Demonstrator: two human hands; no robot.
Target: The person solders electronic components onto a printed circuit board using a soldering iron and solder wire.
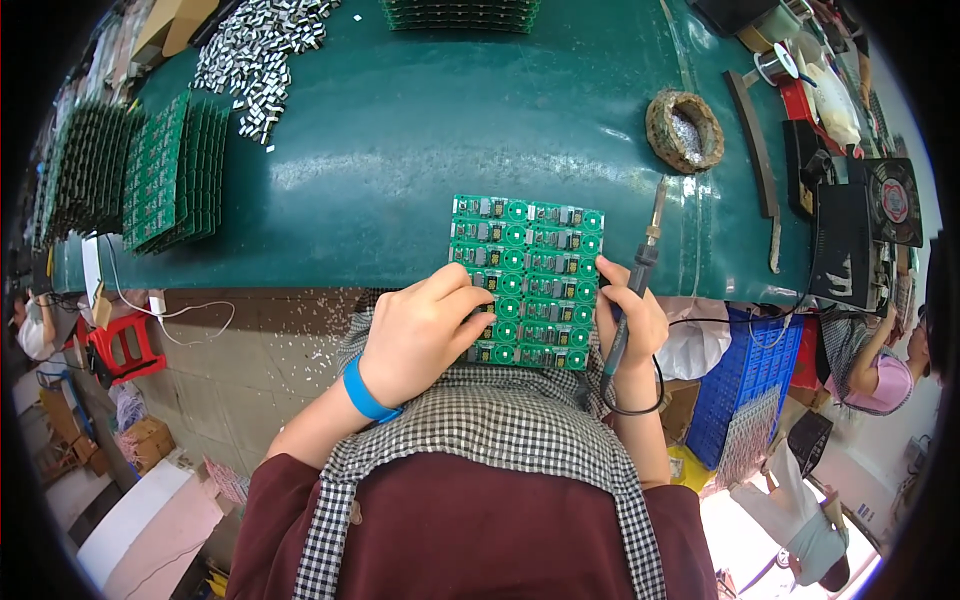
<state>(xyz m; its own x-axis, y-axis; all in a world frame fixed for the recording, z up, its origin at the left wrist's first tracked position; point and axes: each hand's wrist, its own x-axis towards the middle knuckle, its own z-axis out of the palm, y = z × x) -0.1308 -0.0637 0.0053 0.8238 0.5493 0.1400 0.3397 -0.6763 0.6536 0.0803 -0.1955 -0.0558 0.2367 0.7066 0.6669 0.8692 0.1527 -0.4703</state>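
Note:
A green circuit board panel (528, 283), with rows of small components and round outlines, lies over the table's near edge and towards my lap. My left hand (420, 322), with a blue band at the wrist, bends over the panel's lower left. Its thumb and forefinger come together on the components, and whatever is between them is too small to make out. In my right hand (638, 322) is a soldering iron (640, 270), its tip pointing away from me. The fingers of that hand also touch the panel's right edge.
Stacked circuit boards (165, 175) stand at the left, beside a heap of small metallic parts (262, 55). A round, crusted pot (685, 132) sits past the iron's tip. At the right are a dark bar (755, 145), a solder spool (776, 65) and a black fan unit (893, 203).

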